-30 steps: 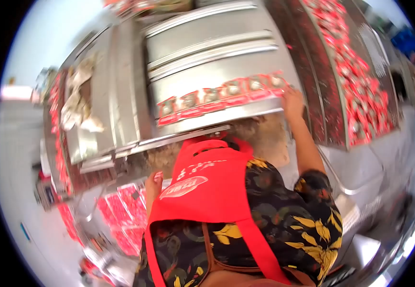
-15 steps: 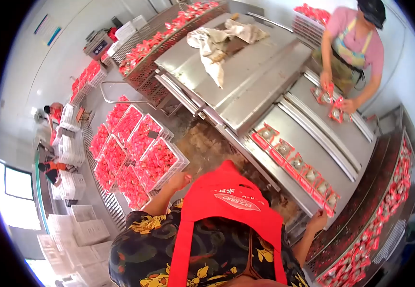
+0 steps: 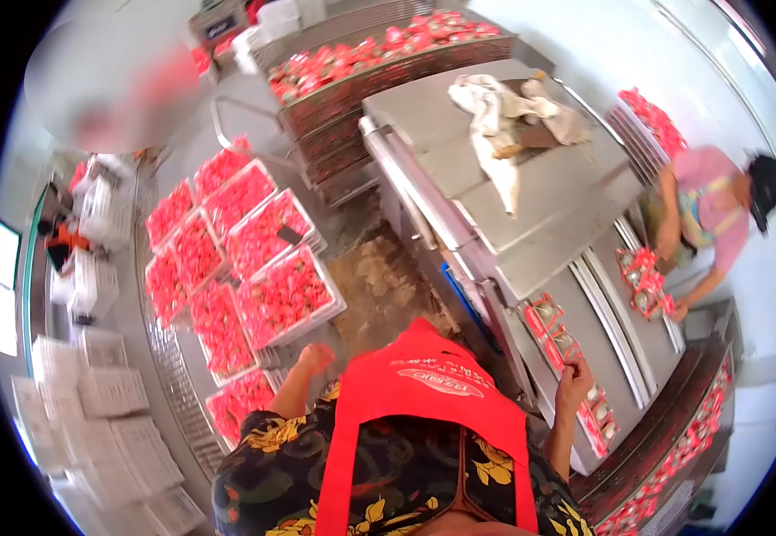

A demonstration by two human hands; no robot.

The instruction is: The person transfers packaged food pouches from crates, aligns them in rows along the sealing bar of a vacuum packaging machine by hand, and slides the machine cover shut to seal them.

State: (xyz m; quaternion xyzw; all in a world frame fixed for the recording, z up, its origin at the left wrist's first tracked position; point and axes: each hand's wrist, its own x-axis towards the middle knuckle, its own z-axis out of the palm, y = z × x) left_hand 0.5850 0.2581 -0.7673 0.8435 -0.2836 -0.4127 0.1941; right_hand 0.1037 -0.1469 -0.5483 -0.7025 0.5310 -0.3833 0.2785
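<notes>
Over the near side of the steel table (image 3: 553,268), my right hand (image 3: 574,382) is at a row of red-and-clear packets (image 3: 544,323). Its fingers are curled together and cover the middle of the row; whether they grip a packet is hidden. My left hand (image 3: 316,357) hangs beside my red apron (image 3: 419,371), just short of a white crate (image 3: 291,302) heaped with red packets. Blur hides how its fingers are set, and I see nothing in it.
Across the table a co-worker (image 3: 709,205) handles red packets (image 3: 642,281). A cloth (image 3: 495,134) lies on the table's raised lid. Perforated metal bins (image 3: 343,116) stand behind, and more packets fill a rack (image 3: 665,473) at right. White crates (image 3: 106,429) are stacked at left.
The view has swung, shifting the table right and down. My right hand has moved from the row's near end to its middle. My left hand stays near the crates.
</notes>
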